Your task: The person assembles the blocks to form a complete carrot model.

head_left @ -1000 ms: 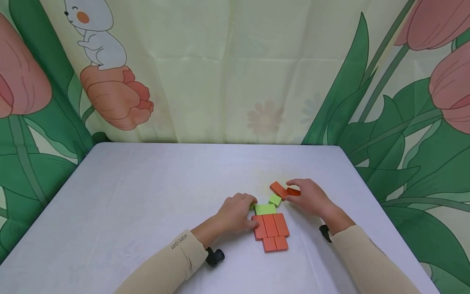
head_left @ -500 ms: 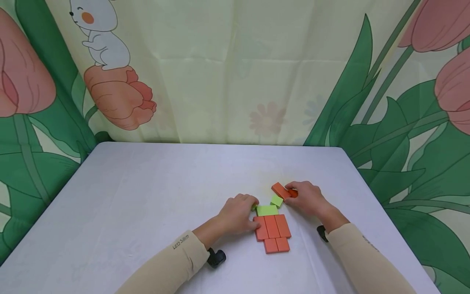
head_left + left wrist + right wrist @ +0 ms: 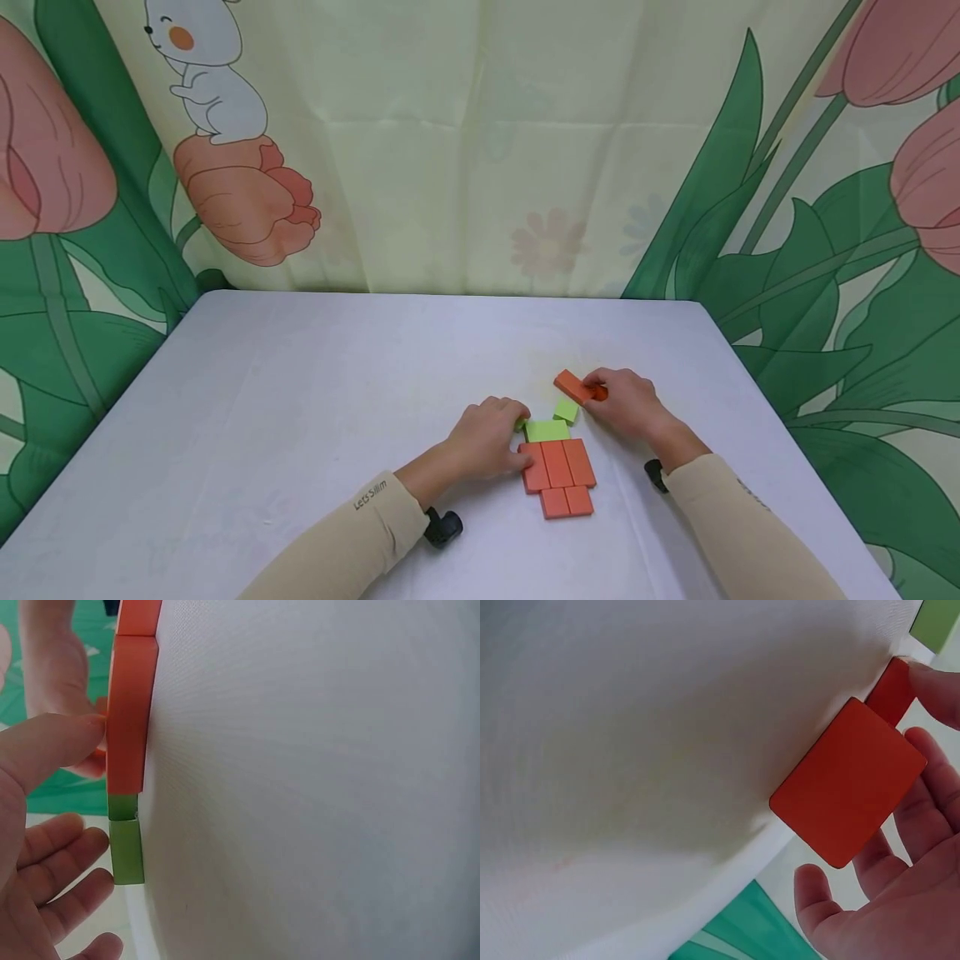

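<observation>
My right hand (image 3: 626, 404) pinches an orange block (image 3: 600, 393) between thumb and fingers. It overlaps the lower end of a slanted orange block (image 3: 571, 387). In the right wrist view an orange block (image 3: 847, 784) shows its broad face, with a narrower red-orange piece (image 3: 892, 691) beyond it at the thumb tip. My left hand (image 3: 483, 437) rests at the left of the flat arrangement. Its thumb touches an orange block (image 3: 129, 720); its fingertips lie against a small green block (image 3: 127, 853). A green block (image 3: 547, 431) and a tilted green one (image 3: 566, 411) sit between.
Several orange blocks (image 3: 557, 464) lie in two rows, with two smaller ones (image 3: 567, 502) nearest me. All of it is on a white-covered table (image 3: 300, 417). A curtain (image 3: 420, 150) printed with tulips hangs behind the far edge. Each wrist carries a small black camera (image 3: 444, 527).
My right hand has shifted slightly left, bringing its orange block closer against the slanted one. The left hand and the rows of blocks stay put; the head view shifts a little.
</observation>
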Available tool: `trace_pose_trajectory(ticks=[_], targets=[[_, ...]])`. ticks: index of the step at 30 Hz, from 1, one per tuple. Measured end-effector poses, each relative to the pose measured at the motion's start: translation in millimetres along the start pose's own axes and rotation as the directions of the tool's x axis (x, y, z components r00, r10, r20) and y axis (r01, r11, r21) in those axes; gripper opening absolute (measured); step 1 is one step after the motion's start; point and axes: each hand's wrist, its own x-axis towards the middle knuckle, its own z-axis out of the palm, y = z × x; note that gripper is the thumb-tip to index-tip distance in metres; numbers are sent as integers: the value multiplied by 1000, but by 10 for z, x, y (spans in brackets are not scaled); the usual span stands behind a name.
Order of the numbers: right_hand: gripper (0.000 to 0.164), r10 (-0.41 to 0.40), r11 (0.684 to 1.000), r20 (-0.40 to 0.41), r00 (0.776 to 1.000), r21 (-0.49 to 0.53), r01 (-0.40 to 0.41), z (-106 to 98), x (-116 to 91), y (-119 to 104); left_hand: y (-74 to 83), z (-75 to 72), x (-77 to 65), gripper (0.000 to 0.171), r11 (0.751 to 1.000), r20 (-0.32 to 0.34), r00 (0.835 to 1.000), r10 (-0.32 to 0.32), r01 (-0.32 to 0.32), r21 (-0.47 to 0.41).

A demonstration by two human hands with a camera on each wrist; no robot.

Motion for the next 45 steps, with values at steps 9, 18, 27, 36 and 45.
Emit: trace_pose_trajectory(ticks=[9,18,27,36,45], targets=[[39,2,1000,-13,1000,-2,-2,14,15,-1,8,-21,-11,56,1000,1,1000,0,0,8],[38,41,994,-49,998,108,-35,-19,20,-8,11,-27,-19,55,1000,10,1000,-6,6,2],[36,-52,988,-137,989,135,71,-165,-181,-17,20,-15,-14,55,1000,12,1000,-13,13,1],[34,-100,986,-113,988,125,114,-236,-509,-80,18,-16,-4,55,1000,11,1000,-19,19,-1],[30,-129,983,-59,990,126,136,-181,-816,-102,21,-22,-14,54,1000,6,1000,-11,11,6]])
